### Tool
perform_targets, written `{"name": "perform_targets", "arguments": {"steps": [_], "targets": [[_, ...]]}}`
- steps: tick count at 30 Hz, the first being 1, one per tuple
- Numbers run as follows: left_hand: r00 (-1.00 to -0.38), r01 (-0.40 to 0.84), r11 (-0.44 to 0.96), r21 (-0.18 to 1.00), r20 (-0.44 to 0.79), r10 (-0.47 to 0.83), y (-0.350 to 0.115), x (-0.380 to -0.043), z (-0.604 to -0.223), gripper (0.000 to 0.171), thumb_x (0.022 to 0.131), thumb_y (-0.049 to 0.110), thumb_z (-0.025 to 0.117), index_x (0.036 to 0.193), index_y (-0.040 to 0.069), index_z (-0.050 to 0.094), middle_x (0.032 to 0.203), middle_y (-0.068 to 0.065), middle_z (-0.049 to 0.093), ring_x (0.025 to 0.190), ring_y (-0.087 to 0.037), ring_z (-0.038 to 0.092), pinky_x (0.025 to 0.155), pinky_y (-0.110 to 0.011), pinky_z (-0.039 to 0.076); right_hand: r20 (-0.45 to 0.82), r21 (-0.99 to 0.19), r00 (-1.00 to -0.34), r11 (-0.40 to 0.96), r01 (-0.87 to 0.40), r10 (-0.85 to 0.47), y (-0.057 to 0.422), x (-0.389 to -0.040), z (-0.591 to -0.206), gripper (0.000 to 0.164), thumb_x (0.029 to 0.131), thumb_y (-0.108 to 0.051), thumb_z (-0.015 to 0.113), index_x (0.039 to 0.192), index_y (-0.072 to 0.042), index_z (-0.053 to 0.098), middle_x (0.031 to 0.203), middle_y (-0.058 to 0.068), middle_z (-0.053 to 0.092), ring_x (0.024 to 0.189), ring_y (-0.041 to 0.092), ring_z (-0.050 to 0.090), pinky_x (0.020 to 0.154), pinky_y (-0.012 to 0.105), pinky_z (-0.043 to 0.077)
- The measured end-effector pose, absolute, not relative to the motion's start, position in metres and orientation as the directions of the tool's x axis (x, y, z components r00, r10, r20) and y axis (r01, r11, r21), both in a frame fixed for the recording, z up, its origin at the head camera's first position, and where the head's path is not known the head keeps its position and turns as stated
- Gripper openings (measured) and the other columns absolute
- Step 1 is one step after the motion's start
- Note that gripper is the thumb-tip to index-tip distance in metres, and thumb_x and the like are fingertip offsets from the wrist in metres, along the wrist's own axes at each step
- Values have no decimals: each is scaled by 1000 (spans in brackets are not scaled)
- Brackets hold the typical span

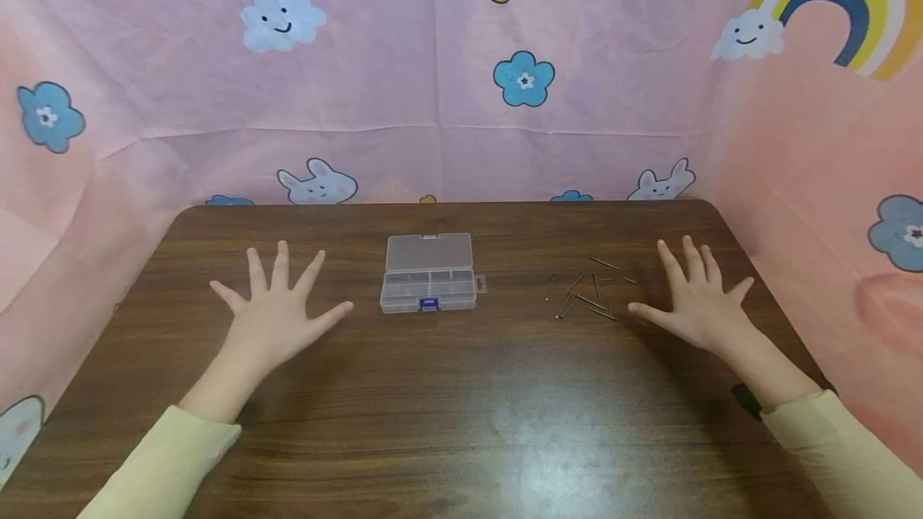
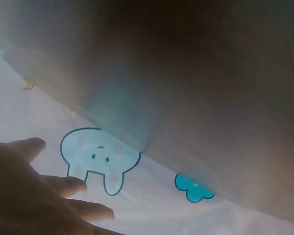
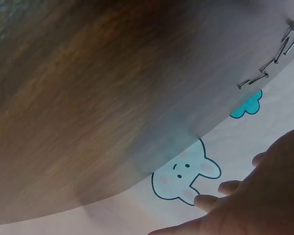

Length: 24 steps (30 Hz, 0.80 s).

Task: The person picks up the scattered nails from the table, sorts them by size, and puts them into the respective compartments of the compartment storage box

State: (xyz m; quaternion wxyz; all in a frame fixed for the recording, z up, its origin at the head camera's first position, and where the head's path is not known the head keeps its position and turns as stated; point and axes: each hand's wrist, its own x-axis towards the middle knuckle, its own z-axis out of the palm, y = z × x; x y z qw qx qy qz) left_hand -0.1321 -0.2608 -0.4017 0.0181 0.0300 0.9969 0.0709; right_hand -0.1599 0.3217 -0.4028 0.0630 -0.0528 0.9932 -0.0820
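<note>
A clear plastic compartment box (image 1: 429,291) with a blue latch lies on the table, its lid (image 1: 429,253) raised toward the back. To its right, several metal nails (image 1: 591,302) of differing lengths are scattered. My left hand (image 1: 274,323), fingers spread wide and holding nothing, is left of the box and apart from it. On the other side my right hand (image 1: 703,307) is spread the same way, nearest the nails without touching them. The right wrist view shows some nails (image 3: 280,49) beyond the right hand (image 3: 257,196); in the left wrist view only the left hand (image 2: 44,191) appears.
The dark wood-grain table (image 1: 433,407) ends at a pink patterned cloth (image 1: 606,86) that hangs behind it and along both sides. A small dark object (image 1: 746,400) shows by the right wrist. Light glares off the table's front part.
</note>
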Motion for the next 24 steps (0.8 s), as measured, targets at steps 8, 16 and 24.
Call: {"name": "perform_targets", "arguments": {"steps": [8, 16, 24], "targets": [[-997, 71, 986, 151, -25, 76, -261, -132, -405, 101, 95, 84, 45, 170, 20, 24, 174, -34, 0, 155, -64, -17, 101, -95, -15, -111, -180, -985, 977, -112, -133, 318, -161, -402, 120, 94, -78, 59, 171, -16, -9, 173, 35, -8, 154, 68, 2, 94, 102, -1], [-995, 96, 984, 147, -10, 99, -260, -136, -402, 100, 96, 83, 45, 170, 18, 25, 174, -33, 1, 155, -63, -16, 103, -94, -17, -92, -179, -986, 977, -118, -136, 318, -165, -401, 119, 94, -76, 59, 171, -15, -8, 172, 36, -5, 153, 69, 4, 94, 101, 1], [-994, 112, 977, 181, 10, 112, -258, -141, -402, 95, 99, 78, 47, 169, 18, 26, 174, -33, 1, 156, -62, -16, 103, -94, -16, -86, -193, -987, 974, -115, -133, 318, -172, -397, 116, 95, -74, 60, 171, -14, -4, 171, 38, -2, 153, 69, 5, 96, 101, 2]]}}
